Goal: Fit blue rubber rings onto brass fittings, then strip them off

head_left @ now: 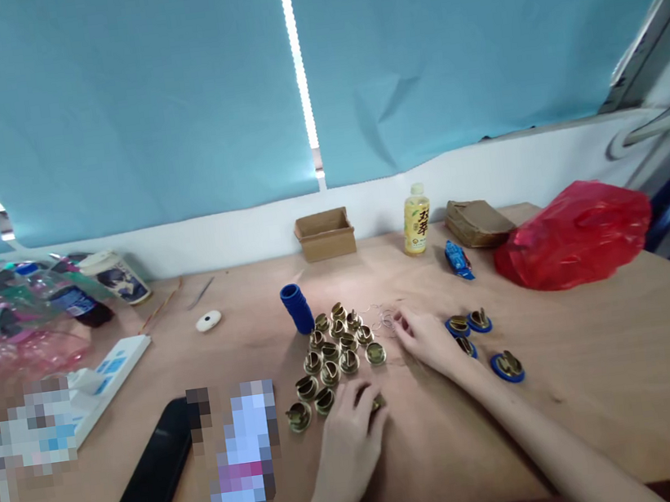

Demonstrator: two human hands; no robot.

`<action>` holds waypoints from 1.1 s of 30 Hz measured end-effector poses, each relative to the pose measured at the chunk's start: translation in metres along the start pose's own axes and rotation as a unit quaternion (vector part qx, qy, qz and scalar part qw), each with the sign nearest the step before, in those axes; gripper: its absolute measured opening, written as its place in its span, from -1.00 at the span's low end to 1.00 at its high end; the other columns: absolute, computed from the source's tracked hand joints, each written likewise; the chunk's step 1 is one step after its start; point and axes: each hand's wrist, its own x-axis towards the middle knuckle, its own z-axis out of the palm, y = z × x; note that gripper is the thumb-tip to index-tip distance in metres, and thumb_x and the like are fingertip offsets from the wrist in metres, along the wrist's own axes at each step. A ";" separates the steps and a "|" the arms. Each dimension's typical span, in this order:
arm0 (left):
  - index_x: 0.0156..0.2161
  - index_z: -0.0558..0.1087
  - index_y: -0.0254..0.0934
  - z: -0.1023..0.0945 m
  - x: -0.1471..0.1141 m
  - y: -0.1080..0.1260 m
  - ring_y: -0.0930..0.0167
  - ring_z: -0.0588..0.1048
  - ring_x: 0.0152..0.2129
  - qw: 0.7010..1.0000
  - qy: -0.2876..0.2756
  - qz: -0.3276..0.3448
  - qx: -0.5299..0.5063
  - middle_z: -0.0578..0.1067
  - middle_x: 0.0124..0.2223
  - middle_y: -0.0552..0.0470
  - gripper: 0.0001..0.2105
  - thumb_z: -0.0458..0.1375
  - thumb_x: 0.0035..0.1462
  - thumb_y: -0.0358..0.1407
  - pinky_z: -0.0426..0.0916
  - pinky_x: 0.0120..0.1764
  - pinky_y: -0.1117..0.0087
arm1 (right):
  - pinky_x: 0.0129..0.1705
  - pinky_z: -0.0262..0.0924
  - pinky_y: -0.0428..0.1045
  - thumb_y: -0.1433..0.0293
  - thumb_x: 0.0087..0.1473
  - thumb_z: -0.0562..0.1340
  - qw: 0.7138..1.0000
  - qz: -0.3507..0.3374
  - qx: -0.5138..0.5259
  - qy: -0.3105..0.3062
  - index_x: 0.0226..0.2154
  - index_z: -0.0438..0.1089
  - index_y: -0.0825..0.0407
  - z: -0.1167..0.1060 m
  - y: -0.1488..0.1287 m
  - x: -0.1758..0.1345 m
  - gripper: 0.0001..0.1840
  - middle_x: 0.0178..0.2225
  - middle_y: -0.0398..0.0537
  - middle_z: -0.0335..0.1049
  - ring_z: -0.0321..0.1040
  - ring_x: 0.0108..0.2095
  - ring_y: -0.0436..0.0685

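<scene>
My left hand (352, 434) rests low on the table with its fingers curled around a round brass-coloured fitting (378, 402), mostly hidden by them. Just beyond it several similar brass fittings (329, 350) with upright tabs stand grouped. My right hand (427, 342) reaches in from the right, fingertips pinched together beside a loose heap of thin wire rings (381, 316); what lies between the fingertips is too small to make out. Under and right of that wrist, several brass fittings sit in blue rings (508, 366). A stack of blue rings (297, 309) stands behind the group.
Left are a black phone (150, 469), a blurred-out phone (243, 456), a power strip (108, 380), a white disc (208, 321) and bottles (76, 301). Behind stand a cardboard box (326, 236) and drink bottle (416, 224). A blue wrapper (458, 259) and red bag (580, 235) lie right.
</scene>
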 end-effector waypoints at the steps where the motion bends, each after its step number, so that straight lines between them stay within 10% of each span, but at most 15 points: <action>1: -0.10 0.44 -0.21 0.001 -0.003 -0.004 0.24 0.48 -0.12 1.000 0.007 -0.003 0.009 0.49 -0.08 -0.08 -0.82 0.10 0.21 -0.43 0.47 -0.07 0.14 | -0.37 0.10 -0.06 0.40 0.17 0.07 1.000 -0.009 -0.002 0.004 -0.28 0.37 0.05 -0.006 -0.002 0.000 -0.83 -0.40 -0.03 0.49 0.39 -0.44 0.11; 10: 0.12 0.35 -0.14 0.006 -0.002 -0.020 0.22 0.42 0.00 0.992 0.108 0.006 0.065 0.44 0.07 -0.11 -0.64 0.02 0.26 -0.44 0.42 0.01 0.10 | -0.46 0.08 -0.05 0.26 0.17 0.10 0.982 0.054 -0.002 0.183 -0.34 0.38 0.01 -0.094 0.037 -0.018 -0.78 -0.51 -0.08 0.42 0.33 -0.54 0.09; 17: 0.03 0.42 -0.18 -0.008 0.011 0.003 0.25 0.42 -0.01 0.993 0.115 0.036 -0.019 0.46 0.01 -0.11 -0.70 0.02 0.24 -0.47 0.36 0.06 0.13 | -0.55 -0.13 -0.04 0.22 0.12 0.16 0.992 0.060 -0.112 0.014 -0.57 0.30 -0.01 -0.064 0.063 -0.057 -0.70 -0.62 -0.07 0.38 0.28 -0.59 0.11; 23: 0.00 0.44 -0.18 -0.018 0.046 0.028 0.24 0.51 -0.13 0.978 -0.039 -0.021 -0.203 0.55 -0.10 -0.09 -0.76 0.03 0.28 -0.30 0.41 -0.03 0.14 | -0.50 -0.10 -0.03 0.32 0.17 0.11 0.990 -0.001 -0.138 0.018 -0.49 0.33 -0.01 -0.062 0.031 -0.048 -0.76 -0.51 -0.04 0.45 0.34 -0.52 0.12; 33: -0.10 0.51 -0.32 0.005 0.115 0.009 0.20 0.52 -0.06 0.751 -0.023 -0.163 -0.640 0.56 -0.04 -0.16 -0.63 0.22 0.13 -0.06 0.45 -0.01 0.15 | -0.19 0.30 0.04 0.34 0.28 0.08 0.969 -0.203 0.045 0.135 -0.21 0.46 0.00 -0.048 -0.033 -0.007 -0.75 -0.27 0.05 0.52 0.44 -0.27 0.16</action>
